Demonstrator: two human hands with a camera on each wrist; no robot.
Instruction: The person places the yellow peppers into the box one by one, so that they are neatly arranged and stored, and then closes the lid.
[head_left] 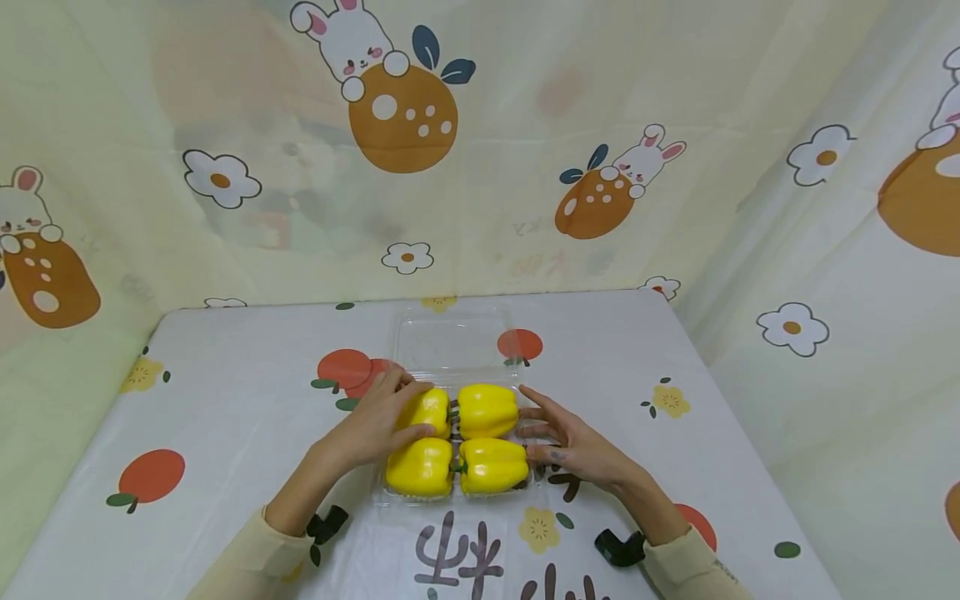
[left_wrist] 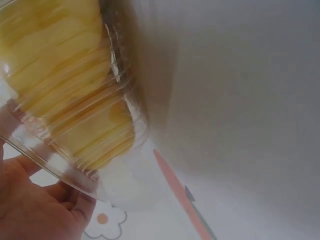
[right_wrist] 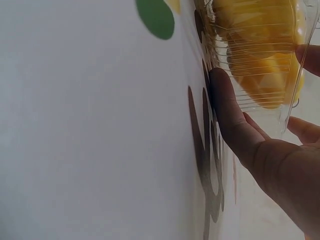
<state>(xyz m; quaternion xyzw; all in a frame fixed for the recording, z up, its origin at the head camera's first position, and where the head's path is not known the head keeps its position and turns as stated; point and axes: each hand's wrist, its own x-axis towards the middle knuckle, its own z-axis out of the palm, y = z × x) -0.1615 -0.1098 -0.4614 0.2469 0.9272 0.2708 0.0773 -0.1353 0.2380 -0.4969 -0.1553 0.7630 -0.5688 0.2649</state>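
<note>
Several yellow bell peppers (head_left: 489,412) lie on their sides in two rows in a clear plastic clamshell box (head_left: 405,502), green stems toward the middle. My left hand (head_left: 372,423) reaches over the box's left side and grips the far-left pepper (head_left: 433,410), thumb on its near side and fingers at its far side. In the left wrist view the ribbed wall shows peppers (left_wrist: 55,75) behind it, with the left hand (left_wrist: 40,205) at the rim. My right hand (head_left: 573,442) is at the box's right side, fingers spread; the right wrist view shows its digits (right_wrist: 227,100) along the ribbed wall.
The box's clear lid (head_left: 450,342) lies folded back, away from me. A white tablecloth (head_left: 247,400) printed with fruit and flowers covers the table. Patterned curtains (head_left: 487,225) hang behind and at both sides. Dark devices (head_left: 621,547) sit by both wrists.
</note>
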